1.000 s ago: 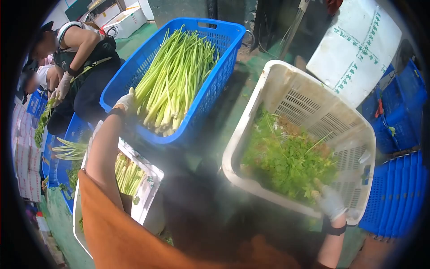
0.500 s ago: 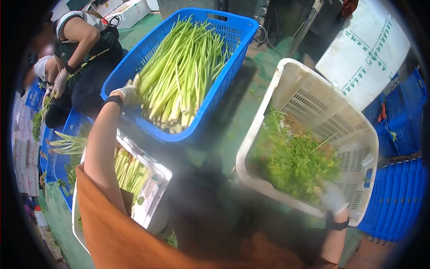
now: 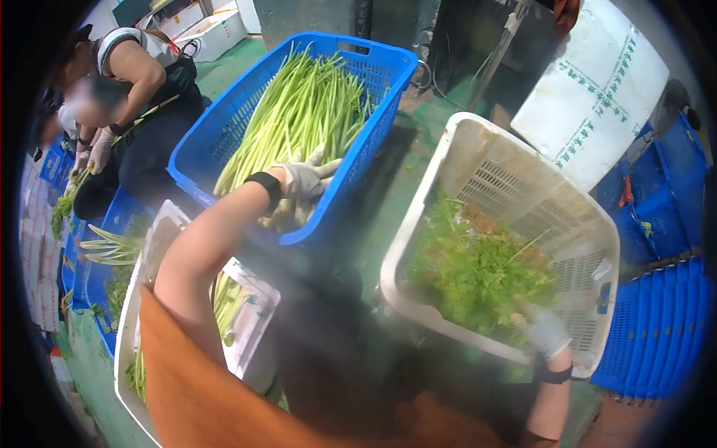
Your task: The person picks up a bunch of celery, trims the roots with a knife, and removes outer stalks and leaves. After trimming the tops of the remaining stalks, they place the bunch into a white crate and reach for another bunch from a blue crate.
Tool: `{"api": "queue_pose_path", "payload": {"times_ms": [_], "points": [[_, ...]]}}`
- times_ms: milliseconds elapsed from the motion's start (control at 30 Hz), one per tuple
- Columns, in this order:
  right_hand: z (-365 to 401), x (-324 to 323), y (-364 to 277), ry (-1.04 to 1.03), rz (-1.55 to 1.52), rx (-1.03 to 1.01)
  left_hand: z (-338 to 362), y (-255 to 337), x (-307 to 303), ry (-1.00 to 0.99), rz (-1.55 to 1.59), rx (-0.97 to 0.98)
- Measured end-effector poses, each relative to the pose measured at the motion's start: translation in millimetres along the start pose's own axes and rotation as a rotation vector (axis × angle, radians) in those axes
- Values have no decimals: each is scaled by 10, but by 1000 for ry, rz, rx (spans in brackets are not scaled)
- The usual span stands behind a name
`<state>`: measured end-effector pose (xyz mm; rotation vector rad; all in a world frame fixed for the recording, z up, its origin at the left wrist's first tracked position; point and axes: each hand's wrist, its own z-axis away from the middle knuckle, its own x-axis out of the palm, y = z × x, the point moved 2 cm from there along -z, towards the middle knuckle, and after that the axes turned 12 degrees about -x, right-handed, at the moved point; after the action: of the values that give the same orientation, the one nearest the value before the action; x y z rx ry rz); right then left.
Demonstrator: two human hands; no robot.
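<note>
My left hand, in a pale glove, lies with fingers spread on the lower ends of long green celery stalks. The stalks lie side by side in a blue plastic basket. To the right, my gloved right hand is inside a white slatted crate, its fingers stretched toward leafy green tops. Those leaves sit in a loose heap with some brownish bits among them. Blur softens the right fingertips, and I see nothing gripped there.
Under my left arm stands a white foam box with more stalks. A co-worker bends over greens at the upper left. A foam lid with green print leans at the upper right, above stacked blue baskets.
My left hand has moved right, from the stalks' left side near the basket rim onto their cut ends. My right hand has barely moved. The view has shifted slightly.
</note>
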<state>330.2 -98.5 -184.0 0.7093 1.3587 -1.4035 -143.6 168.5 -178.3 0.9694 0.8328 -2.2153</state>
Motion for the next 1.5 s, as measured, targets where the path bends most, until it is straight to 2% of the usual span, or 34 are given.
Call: {"api": "queue_pose_path", "payload": {"times_ms": [67, 100, 167, 233, 267, 300, 367, 400, 467, 500, 567, 633, 667, 700, 767, 833, 867, 900, 967, 1000, 1033, 1100, 1133, 1200, 1233, 1300, 1333, 1367, 1433, 1467, 1500], "points": [[66, -119, -39, -16, 16, 47, -231, -215, 364, -30, 34, 54], [132, -126, 32, -6, 18, 61, -188, -230, 333, -112, -17, 7], [229, -96, 167, 31, 25, 58, -212, -175, 358, -109, -39, -49], [249, -202, 128, -21, 33, 108, -95, -17, 200, -124, 34, -98], [246, -259, 106, -76, 56, 162, 39, 28, 41, -53, 236, -78], [243, -287, 83, -51, 57, 161, 144, 85, -93, -75, 557, -459], [221, -352, 82, -60, 115, 220, 315, 121, -236, 257, 714, -563], [241, -263, 238, 33, 102, 159, 337, 80, -164, 285, 719, -565], [234, -257, 257, 131, 120, 134, 418, -112, 1, 903, 1072, -441], [207, -204, 298, 183, 117, 106, 566, -63, 13, 987, 1008, -516], [175, -222, 258, 214, 142, 90, 951, 27, 86, 859, 917, -535], [174, -244, 154, 104, 163, 104, 1436, 187, 128, 888, 779, -601], [182, -212, 135, 152, 162, 57, 1636, 213, 249, 978, 853, -616], [185, -192, 124, 147, 160, 48, 1745, 110, 563, 1055, 794, -674], [214, -142, 94, 257, 90, 28, 2067, -28, 1220, 1115, 946, -867], [218, -98, 151, 294, 174, -37, 2431, 61, 1893, 1077, 980, -1042], [230, -83, 172, 308, 171, -49, 2573, 228, 2090, 1063, 1133, -1006], [239, -66, 191, 313, 166, -64, 2734, 462, 2117, 815, 862, -1051], [246, -6, 282, 264, 188, -133, 2998, 800, 2016, -11, 992, -924], [251, 43, 335, 256, 170, -176, 3046, 1027, 2195, -61, 1000, -959], [250, -21, 213, 162, 141, -91, 2976, 1245, 2510, -44, 1105, -1028], [230, 23, 223, 133, 110, -92, 2897, 1519, 3058, 37, 1313, -1160], [201, 46, 200, 119, 112, -109, 2913, 1431, 3132, 27, 1322, -1178], [185, 27, 181, 114, 60, -99, 2753, 1147, 3139, -132, 1830, -1013], [176, 6, 140, 119, 72, -95, 2704, 1159, 3102, -128, 1838, -999], [128, -9, 26, 14, 136, -10, 2582, 1151, 2665, -32, 1937, -748], [122, 20, 64, 35, 150, -60, 2557, 1157, 2400, 107, 1573, -554], [104, 35, 70, 52, 152, -80, 2260, 1040, 3009, 91, 1406, -367], [98, 48, -44, 26, 149, -31, 1918, 1026, 3396, 207, 844, -409], [95, 74, -77, 2, 136, -28, 1936, 1043, 3132, 218, 843, -405], [90, 93, -110, -23, 125, -26, 2071, 1092, 2660, 119, 1271, -644]]}}
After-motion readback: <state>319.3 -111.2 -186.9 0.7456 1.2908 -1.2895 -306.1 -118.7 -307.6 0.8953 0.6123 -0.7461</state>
